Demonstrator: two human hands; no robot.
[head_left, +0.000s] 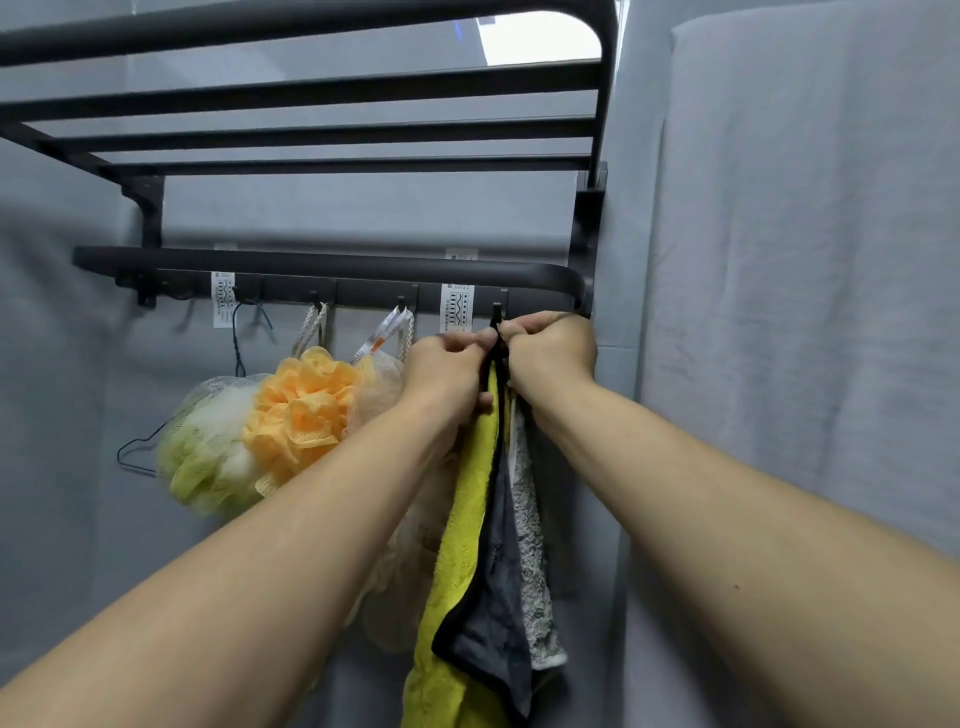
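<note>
A yellow-green towel with black edging (457, 561) hangs down from the rightmost hook (496, 312) of a black wall rack (322, 260). A grey cloth (498, 587) and a pale speckled cloth (530, 535) hang beside it. My left hand (447, 371) and my right hand (550, 348) meet just below that hook. Both pinch the black hanging loop (498, 338) at the towel's top. Whether the loop sits on the hook is hidden by my fingers.
An orange bath puff (301, 410), a green-and-white puff (208, 452) and a beige puff (379, 389) hang from hooks to the left. A thin wire hanger (136, 457) dangles further left. Shelf bars (311, 93) jut out overhead. A grey fabric panel (805, 260) stands on the right.
</note>
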